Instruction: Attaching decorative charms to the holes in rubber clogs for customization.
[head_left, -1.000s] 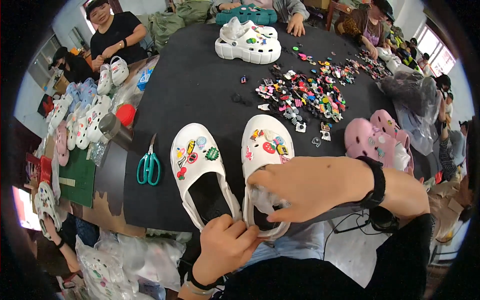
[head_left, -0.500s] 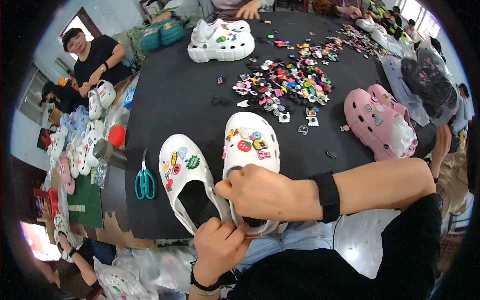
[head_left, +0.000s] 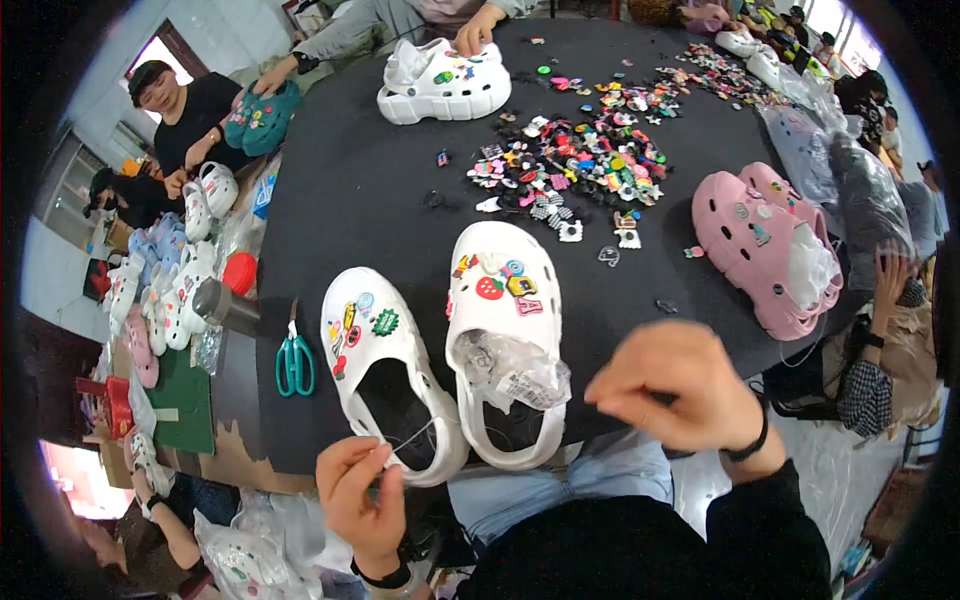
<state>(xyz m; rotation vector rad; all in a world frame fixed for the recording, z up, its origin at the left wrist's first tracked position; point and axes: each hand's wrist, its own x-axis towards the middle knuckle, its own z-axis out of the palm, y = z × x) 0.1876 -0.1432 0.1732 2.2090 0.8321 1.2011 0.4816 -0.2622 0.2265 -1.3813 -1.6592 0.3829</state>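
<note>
Your left hand point(head_left: 362, 490) pinched thin clear string point(head_left: 415, 436) by the left white rubber clog point(head_left: 388, 312), toe away; your farther right hand point(head_left: 675, 385) curled, maybe empty.

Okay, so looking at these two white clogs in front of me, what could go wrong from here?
The thin pale strand at your left hand crosses the left white clog near its heel, so it might snag there. The crumpled clear plastic bulges from the right white clog and could slip out if bumped. The teal-handled scissors lie close beside the left white clog; a sideways nudge might shift them.
</note>
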